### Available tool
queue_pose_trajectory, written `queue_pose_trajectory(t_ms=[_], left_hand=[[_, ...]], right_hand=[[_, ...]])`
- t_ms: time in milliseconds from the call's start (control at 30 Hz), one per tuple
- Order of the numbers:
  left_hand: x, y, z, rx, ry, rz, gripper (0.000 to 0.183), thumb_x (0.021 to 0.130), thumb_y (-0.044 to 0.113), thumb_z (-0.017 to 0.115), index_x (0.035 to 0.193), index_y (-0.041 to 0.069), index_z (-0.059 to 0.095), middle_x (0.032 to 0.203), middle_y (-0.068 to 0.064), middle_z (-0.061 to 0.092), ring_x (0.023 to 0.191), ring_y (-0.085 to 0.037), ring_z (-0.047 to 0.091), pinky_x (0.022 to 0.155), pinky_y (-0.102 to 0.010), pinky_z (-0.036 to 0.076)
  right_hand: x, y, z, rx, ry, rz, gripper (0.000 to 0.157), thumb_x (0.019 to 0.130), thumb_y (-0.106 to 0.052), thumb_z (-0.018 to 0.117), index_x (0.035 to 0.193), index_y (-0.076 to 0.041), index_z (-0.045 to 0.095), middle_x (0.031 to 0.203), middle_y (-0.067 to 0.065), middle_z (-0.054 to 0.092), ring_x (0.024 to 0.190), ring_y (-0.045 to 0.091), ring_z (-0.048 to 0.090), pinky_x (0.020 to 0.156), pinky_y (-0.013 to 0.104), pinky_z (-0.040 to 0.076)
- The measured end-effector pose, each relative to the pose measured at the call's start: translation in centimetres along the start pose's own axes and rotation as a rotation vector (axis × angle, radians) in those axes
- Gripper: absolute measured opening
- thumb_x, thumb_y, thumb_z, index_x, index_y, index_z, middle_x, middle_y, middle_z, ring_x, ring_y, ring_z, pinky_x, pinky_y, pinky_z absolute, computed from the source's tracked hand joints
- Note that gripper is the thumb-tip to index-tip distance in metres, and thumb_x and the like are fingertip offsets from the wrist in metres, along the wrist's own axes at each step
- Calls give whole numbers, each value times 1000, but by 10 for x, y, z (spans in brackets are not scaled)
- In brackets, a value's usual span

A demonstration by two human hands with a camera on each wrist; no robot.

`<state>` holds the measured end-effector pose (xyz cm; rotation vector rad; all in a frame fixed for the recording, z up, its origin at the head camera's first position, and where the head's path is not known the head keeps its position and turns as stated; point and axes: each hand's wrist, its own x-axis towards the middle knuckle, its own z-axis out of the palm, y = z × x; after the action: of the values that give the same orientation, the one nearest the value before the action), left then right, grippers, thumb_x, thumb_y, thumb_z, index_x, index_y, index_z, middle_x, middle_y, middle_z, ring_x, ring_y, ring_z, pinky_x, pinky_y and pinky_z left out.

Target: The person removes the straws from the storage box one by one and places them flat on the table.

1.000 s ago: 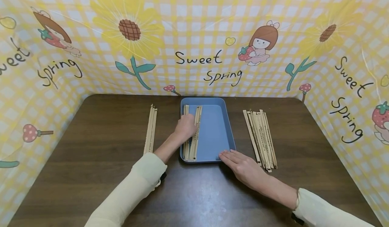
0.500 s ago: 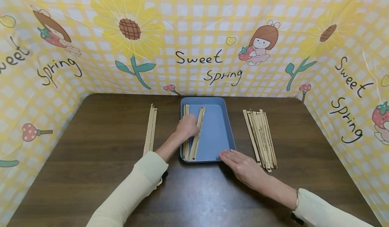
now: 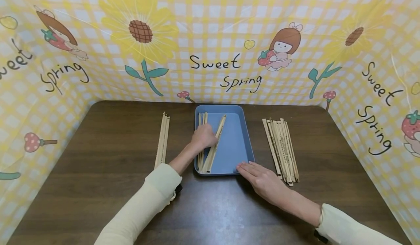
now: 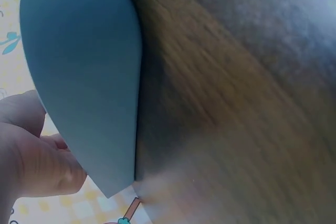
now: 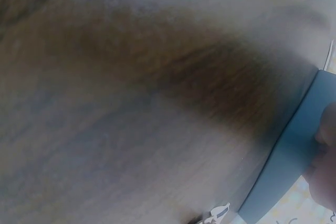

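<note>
In the head view a blue tray holds thin paper-wrapped sticks with printing; some stand along its left wall and others lean to the right. My left hand reaches into the tray with curled fingers and grips at the leaning sticks; its fingertips are hidden. In the left wrist view that hand shows partly behind the tray's wall. My right hand rests its straight fingers on the tray's near right corner. The right wrist view shows only part of this hand against the tray.
On the brown table a small group of wrapped sticks lies left of the tray. A larger bundle of sticks lies to its right. A checked cloth with printed flowers surrounds the table's back and sides.
My left hand has shifted slightly right inside the tray. The leaning sticks' far ends swung right with it, and the sticks at the left wall spread apart. My right hand stayed put.
</note>
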<state>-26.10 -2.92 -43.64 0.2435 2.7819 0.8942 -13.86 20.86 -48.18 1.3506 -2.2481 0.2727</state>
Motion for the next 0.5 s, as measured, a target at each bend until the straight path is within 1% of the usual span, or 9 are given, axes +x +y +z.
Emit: queue_pose_trajectory(t_ms=[100,200,367,500], left_hand=[[1,-2,-1,-36,10,0,43,76,0,59,46,18,34,45,7,24,44,-10,19,42,-25,19],[3,-5,-2,-65,22,-5,44,77,3,62,46,18,36,45,7,26,44,-9,21,42,-24,20],[3,-10,-7,-154,29,-19,44,80,5,63,47,18,37,44,6,29,42,-9,23,42,-24,21],[1,-13,-15,-223,50,-29,40,79,5,63,48,18,40,44,6,38,42,-9,34,44,-24,26]], right_hand=[[0,0,0,-2,5,-5,48,106,-7,22,123,8,65,119,19,68,110,28,66,94,43,52],[0,0,-1,-4,6,-7,48,105,-7,22,123,8,65,119,19,68,110,28,66,94,43,52],[0,1,0,-8,5,-6,48,105,-7,22,123,8,65,119,19,68,110,28,66,94,43,52],[0,1,1,-8,3,-3,49,105,-7,22,122,8,65,118,19,69,109,28,67,94,43,52]])
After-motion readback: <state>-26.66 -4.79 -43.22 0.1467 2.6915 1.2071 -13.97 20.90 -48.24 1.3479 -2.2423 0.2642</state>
